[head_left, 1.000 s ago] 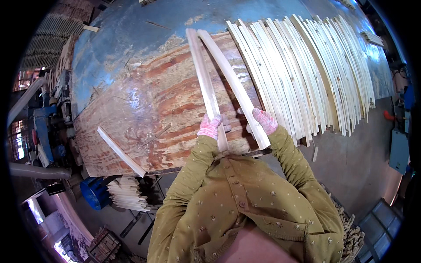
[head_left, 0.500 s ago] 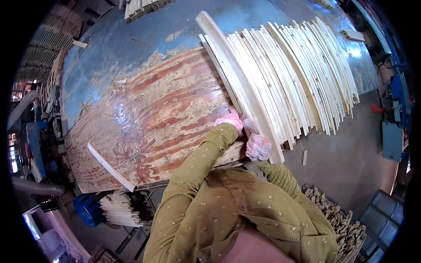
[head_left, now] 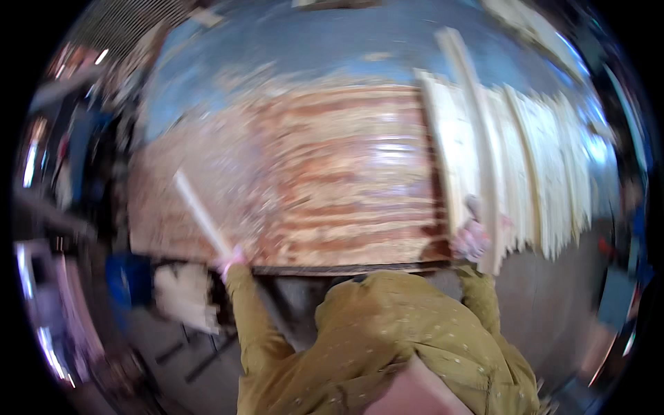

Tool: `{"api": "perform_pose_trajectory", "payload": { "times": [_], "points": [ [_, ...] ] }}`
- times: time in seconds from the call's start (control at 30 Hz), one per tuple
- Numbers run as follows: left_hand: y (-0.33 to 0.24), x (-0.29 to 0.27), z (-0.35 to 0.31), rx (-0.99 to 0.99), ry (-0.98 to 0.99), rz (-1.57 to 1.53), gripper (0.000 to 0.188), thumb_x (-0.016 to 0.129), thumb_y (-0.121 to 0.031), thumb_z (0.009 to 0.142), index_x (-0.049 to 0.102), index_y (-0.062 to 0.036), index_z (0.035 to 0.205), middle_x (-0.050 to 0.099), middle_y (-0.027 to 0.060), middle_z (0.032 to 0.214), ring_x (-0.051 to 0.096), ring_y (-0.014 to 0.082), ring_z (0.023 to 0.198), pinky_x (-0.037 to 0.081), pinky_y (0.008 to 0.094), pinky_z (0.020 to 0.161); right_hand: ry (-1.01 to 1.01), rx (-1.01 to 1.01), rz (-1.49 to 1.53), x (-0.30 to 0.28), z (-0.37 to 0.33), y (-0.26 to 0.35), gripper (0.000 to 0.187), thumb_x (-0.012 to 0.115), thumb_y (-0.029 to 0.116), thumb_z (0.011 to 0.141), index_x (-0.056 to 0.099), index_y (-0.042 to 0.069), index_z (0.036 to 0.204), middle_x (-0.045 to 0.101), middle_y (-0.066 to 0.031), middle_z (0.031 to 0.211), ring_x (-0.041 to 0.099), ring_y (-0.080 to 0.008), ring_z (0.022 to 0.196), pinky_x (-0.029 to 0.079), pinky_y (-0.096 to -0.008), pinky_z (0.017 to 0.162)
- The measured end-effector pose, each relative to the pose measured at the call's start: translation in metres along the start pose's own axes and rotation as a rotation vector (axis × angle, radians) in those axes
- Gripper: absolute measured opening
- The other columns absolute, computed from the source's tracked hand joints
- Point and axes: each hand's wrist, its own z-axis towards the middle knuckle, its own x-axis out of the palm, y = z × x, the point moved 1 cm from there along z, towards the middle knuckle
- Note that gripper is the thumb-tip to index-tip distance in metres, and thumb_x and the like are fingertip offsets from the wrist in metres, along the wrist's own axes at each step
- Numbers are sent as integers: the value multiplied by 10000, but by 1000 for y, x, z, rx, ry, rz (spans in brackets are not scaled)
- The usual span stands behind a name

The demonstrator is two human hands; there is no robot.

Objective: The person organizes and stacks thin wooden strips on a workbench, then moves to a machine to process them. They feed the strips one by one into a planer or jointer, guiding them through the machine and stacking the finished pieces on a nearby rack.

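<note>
My right hand (head_left: pixel 472 241), in a pink-and-white glove, is closed on the near end of a long wooden board (head_left: pixel 477 131). That board lies lengthwise over a row of pale wooden strips (head_left: pixel 529 159) on the right of the table. Far to the left, my left hand (head_left: pixel 232 259), also gloved in pink, is at the table's near edge. It meets the near end of a short white wooden strip (head_left: pixel 200 212) that slants across the tabletop. Motion smears its fingers, so their grip on the strip cannot be made out.
The worn blue-and-brown table (head_left: pixel 353 180) spans the view, its near edge just in front of my body. Below its left side are a blue bin (head_left: pixel 129 280) and a stack of pale wood (head_left: pixel 185 294). Machinery (head_left: pixel 615 297) stands at the far right.
My left hand has left the long board and swung left to the short strip. My right hand stays on the board. The whole view has shifted and blurred.
</note>
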Motion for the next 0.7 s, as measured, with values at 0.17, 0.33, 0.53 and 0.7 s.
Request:
{"api": "perform_pose_trajectory", "payload": {
  "times": [0.17, 0.33, 0.53, 0.7],
  "points": [
    [27, 13, 11, 65, 252, -205, 572, 607, -533, 778, 612, -76, 1121, 682, 186, 974, 671, 343, 896, 514, 441, 713, -191, 175, -189, 3, -12, -12, 877, 404, 551, 948, 22, -27, 1485, 536, -43, 562, 444, -133, 391, 334, -301, 368],
    [14, -27, -9, 30, 1553, -2380, 610, 619, -444, 886, 461, -43, 1318, 671, 131, 865, 666, 243, 710, 525, 301, 481, -108, 295, -94, 7, 8, -49, 881, 431, 545, 942, 54, -47, 1475, 546, -51, 552, 434, -139, 374, 338, -299, 349],
    [-51, -57, -86, 174, 1762, -2627, 712, 511, -479, 939, 327, 54, 1375, 628, 78, 747, 501, 160, 444, 396, 261, 359, -38, 312, -102, 26, 19, -78, 886, 464, 538, 935, 93, -70, 1462, 559, -59, 539, 422, -146, 353, 343, -295, 327],
    [-104, -26, -131, 8, 1818, -2143, 555, 570, -417, 930, 438, 14, 1254, 599, 57, 725, 527, 159, 479, 423, 265, 383, -52, 210, -210, 41, -7, -64, 890, 491, 532, 929, 125, -90, 1451, 569, -67, 529, 412, -152, 336, 348, -293, 308]
  ]
}}
